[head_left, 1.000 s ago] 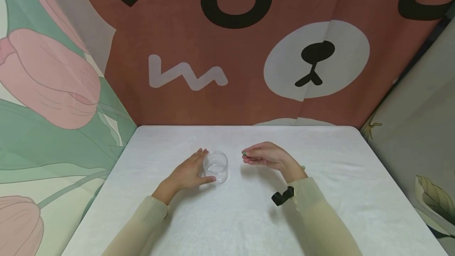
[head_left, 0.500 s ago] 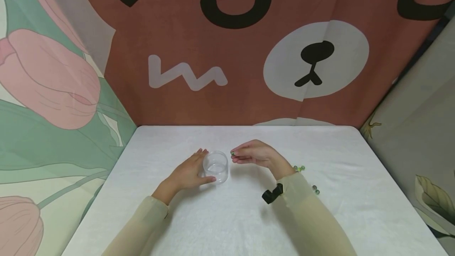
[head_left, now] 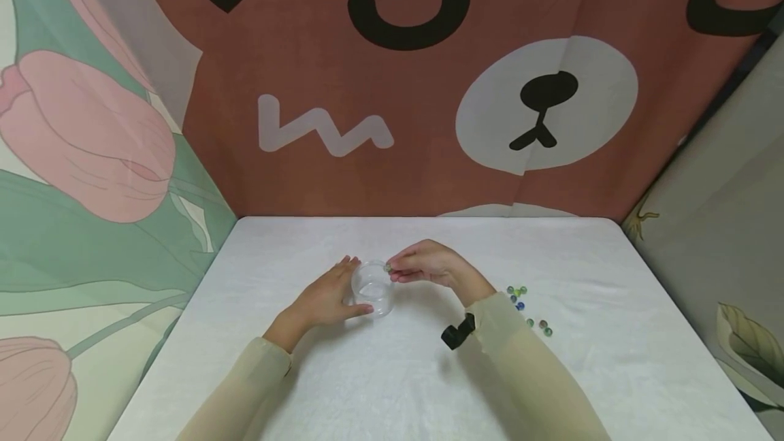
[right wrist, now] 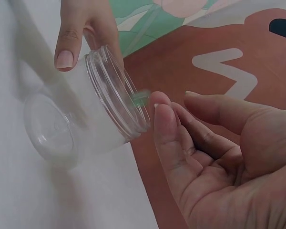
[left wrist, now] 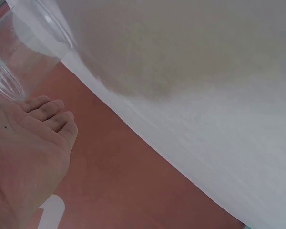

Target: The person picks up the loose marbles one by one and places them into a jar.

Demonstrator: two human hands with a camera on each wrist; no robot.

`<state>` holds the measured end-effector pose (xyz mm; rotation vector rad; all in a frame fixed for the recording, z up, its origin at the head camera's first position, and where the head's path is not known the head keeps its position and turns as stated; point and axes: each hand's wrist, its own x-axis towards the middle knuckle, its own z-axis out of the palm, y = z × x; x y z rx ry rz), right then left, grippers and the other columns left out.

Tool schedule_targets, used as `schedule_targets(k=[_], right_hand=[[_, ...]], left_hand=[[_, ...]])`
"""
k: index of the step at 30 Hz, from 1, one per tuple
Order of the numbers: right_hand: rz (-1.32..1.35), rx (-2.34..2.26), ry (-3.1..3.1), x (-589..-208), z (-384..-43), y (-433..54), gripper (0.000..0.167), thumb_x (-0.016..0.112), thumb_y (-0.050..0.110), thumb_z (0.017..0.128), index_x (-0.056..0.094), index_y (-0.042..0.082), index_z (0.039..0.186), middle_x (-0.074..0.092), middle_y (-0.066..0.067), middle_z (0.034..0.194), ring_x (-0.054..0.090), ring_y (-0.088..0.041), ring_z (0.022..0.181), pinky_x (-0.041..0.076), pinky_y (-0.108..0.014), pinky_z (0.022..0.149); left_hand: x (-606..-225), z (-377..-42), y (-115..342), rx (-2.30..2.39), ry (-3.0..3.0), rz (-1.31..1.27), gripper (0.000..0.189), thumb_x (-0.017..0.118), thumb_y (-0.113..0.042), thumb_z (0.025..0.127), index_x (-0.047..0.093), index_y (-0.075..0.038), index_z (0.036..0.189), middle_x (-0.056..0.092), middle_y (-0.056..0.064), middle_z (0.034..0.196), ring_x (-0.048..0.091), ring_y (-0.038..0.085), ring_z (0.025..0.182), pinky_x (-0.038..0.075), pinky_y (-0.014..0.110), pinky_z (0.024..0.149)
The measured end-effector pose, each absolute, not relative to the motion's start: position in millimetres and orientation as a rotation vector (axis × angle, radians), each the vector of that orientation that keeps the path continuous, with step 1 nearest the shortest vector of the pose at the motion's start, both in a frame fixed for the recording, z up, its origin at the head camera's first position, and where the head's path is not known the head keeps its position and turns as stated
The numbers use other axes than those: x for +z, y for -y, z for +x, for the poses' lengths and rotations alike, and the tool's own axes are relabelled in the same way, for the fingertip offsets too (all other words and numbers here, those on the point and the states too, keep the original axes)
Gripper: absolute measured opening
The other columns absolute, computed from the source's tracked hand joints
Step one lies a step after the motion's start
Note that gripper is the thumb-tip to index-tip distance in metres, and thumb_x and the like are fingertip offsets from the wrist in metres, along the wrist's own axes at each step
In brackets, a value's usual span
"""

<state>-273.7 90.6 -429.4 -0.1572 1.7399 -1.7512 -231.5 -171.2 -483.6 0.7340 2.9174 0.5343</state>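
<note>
A clear plastic jar [head_left: 378, 299] stands upright on the white table. My left hand [head_left: 321, 298] holds it from the left, the thumb along the near side and the fingers behind. In the left wrist view the fingers [left wrist: 50, 114] lie beside the jar [left wrist: 26, 47]. My right hand [head_left: 431, 264] is at the right of the jar's rim. In the right wrist view a blurred green marble [right wrist: 140, 98] is at the jar's mouth, just off the fingertips, and the thumb [right wrist: 219, 112] stands apart from the forefinger.
Several loose marbles lie on the table right of my right wrist: a green group [head_left: 517, 290], a blue one [head_left: 520, 305] and a brownish one [head_left: 543, 324]. A bear-print cloth [head_left: 422, 175] hangs behind the table's far edge. Printed cloths flank both sides.
My right hand has moved left to the jar's rim, and the marble has left its fingertips. More marbles show beside the right sleeve. The left hand and jar have stayed in place.
</note>
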Motion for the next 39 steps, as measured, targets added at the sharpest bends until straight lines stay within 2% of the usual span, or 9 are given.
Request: schedule_targets(k=[8,18,23,30,34,39], right_hand=[[-0.142,-1.754,-1.734,-429,-273,-93,0.032,0.064,0.000,0.098,0.060,-0.019,0.123,0.075,-0.012,0.091,0.074,-0.018,0.081,0.062,-0.032,0.081],[-0.149,-1.738,-1.769,-431,-274,-108,0.031,0.067,0.004,0.097,0.063,-0.016,0.121,0.075,-0.014,0.096,0.073,-0.018,0.084,0.061,-0.036,0.086],[-0.135,-1.738,-1.791,-432,-274,-124,0.032,0.067,0.005,0.097,0.062,-0.015,0.121,0.074,-0.020,0.102,0.073,-0.019,0.086,0.061,-0.033,0.084],[-0.133,-1.754,-1.792,-436,-272,-149,0.039,0.065,0.005,0.098,0.056,-0.019,0.128,0.075,-0.012,0.098,0.074,-0.018,0.087,0.061,-0.032,0.084],[-0.102,-1.732,-1.827,-438,-269,-165,0.044,0.065,0.008,0.099,0.053,-0.018,0.132,0.074,-0.015,0.102,0.074,-0.019,0.089,0.061,-0.032,0.084],[-0.108,-1.643,-1.925,-438,-265,-188,0.049,0.066,0.016,0.099,0.053,-0.015,0.134,0.071,-0.024,0.115,0.074,-0.022,0.094,0.060,-0.035,0.087]], left_hand=[[-485,-232,170,0.524,-2.920,0.724,0.105,0.069,-0.067,0.085,0.031,-0.001,0.157,0.031,0.015,0.164,0.020,0.029,0.155,0.025,0.048,0.123],[-485,-233,170,0.514,-2.922,0.711,0.107,0.067,-0.070,0.084,0.029,-0.003,0.159,0.030,0.014,0.164,0.020,0.028,0.155,0.026,0.048,0.123],[-482,-231,170,0.521,-2.916,0.718,0.106,0.068,-0.067,0.086,0.028,0.000,0.158,0.031,0.016,0.164,0.021,0.030,0.154,0.026,0.048,0.123],[-481,-231,171,0.501,-2.904,0.714,0.107,0.065,-0.070,0.086,0.027,-0.001,0.159,0.029,0.016,0.164,0.021,0.030,0.155,0.027,0.049,0.122],[-480,-230,171,0.504,-2.904,0.718,0.108,0.066,-0.070,0.086,0.027,0.000,0.158,0.030,0.016,0.164,0.022,0.031,0.154,0.027,0.049,0.122],[-479,-231,170,0.494,-2.904,0.711,0.108,0.066,-0.070,0.086,0.027,0.000,0.158,0.030,0.016,0.164,0.022,0.031,0.154,0.027,0.049,0.122]])
